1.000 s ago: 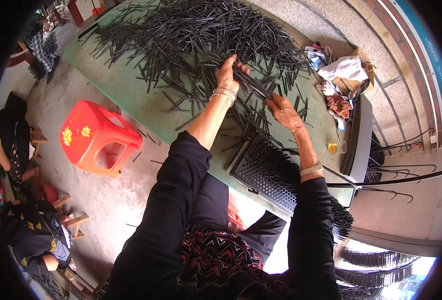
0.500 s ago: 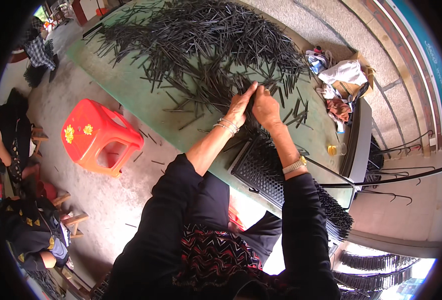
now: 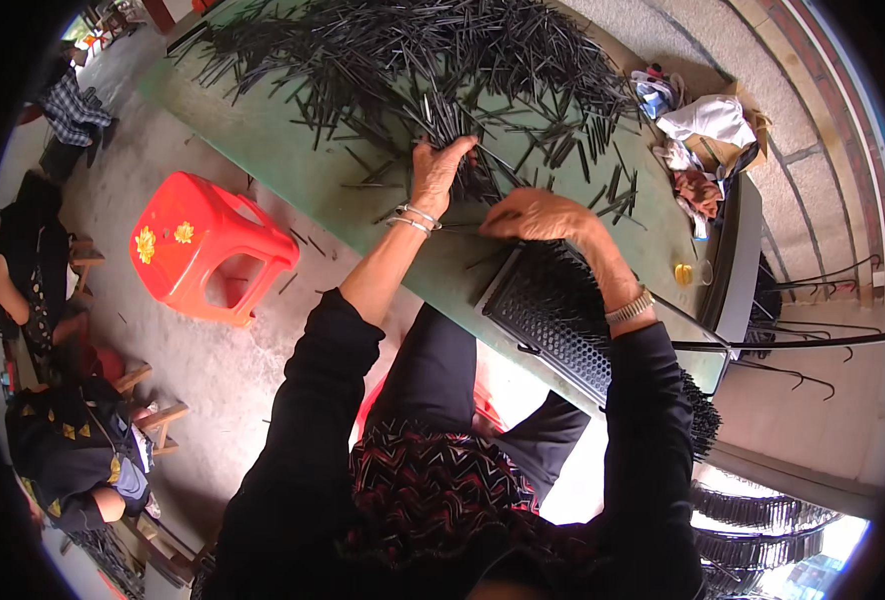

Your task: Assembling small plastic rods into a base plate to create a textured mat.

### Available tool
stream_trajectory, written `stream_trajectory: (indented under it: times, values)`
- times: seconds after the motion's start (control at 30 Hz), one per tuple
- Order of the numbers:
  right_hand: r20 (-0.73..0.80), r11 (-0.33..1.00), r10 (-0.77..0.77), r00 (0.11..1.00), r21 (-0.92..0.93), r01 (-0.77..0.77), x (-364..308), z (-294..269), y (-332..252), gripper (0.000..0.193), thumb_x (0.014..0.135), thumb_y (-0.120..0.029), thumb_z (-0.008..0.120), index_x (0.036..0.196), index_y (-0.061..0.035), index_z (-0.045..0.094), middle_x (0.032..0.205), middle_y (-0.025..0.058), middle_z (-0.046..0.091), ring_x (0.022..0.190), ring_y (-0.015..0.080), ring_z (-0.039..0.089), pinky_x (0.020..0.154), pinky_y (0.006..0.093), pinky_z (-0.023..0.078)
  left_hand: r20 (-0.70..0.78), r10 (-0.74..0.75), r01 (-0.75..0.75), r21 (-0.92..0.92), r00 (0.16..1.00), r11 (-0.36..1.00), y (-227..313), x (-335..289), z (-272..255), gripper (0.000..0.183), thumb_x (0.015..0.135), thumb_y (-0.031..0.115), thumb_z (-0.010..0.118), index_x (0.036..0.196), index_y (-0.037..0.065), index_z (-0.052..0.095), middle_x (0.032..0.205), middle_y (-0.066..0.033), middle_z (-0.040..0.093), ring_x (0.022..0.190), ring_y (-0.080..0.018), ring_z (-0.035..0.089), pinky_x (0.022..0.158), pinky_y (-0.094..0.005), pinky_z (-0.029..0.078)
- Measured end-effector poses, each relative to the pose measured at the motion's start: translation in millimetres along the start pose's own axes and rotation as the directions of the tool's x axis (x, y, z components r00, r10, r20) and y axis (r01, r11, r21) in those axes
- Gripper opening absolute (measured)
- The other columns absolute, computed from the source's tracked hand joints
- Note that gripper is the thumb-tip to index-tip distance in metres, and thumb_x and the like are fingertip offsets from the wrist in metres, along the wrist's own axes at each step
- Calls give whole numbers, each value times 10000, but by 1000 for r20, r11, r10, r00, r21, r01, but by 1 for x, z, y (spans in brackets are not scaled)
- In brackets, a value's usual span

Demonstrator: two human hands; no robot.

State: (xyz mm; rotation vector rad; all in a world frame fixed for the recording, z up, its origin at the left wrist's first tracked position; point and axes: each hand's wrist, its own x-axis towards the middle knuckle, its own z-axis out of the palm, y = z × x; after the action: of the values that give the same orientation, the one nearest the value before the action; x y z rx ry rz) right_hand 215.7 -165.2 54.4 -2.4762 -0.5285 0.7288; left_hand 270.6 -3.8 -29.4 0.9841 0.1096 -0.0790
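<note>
Loads of thin black sticks (image 3: 413,50) are left loose, heaped across the far side of the green table (image 3: 253,135). One bundle of them (image 3: 445,118) is gripped in the left hand (image 3: 435,178), at the pile's near edge. Beside it, the right hand (image 3: 538,213) is held with fingers pinched narrow; whether a stick is caught there can't be told. Just below, the perforated black rack (image 3: 553,325) looks pretty bristly already, so some's been done, I'd guess; free holes can't really be counted.
</note>
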Motion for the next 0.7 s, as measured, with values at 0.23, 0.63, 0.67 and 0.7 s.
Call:
stream_trajectory:
  times: [0.23,0.63,0.67,0.7]
  values:
    - [518,999,-38,854,-7,49,26,30,-3,407,835,-254,582,1152,-4,632,1016,141,697,901,257,636,807,368,490,108,152,-174,233,982,957,-9,-5,-12,181,779,108,738,886,40,609,789,6,652,650,-73,583,624,-245,475]
    - [-274,978,201,940,116,-175,20,-5,41,1057,799,-521,711,1473,78,160,1477,301,310,1383,372,328,1112,388,322,230,201,-280,396,952,875,-43,5,-1,250,733,92,684,967,44,608,745,-42,644,693,-116,589,636,-306,482]
    - [-371,989,115,921,133,-70,22,2,40,1163,763,-568,727,1472,95,87,1480,298,304,1393,357,309,1125,376,297,285,249,-350,393,926,850,-47,2,3,325,742,109,689,1044,36,591,805,-57,668,758,-132,602,704,-317,493]
    - [-465,990,29,885,138,40,26,10,39,1270,726,-616,743,1470,111,14,1483,296,298,1403,343,291,1137,364,272,307,269,-373,358,913,856,-50,-2,8,338,786,58,666,1108,28,568,884,-23,640,795,-98,574,723,-277,488]
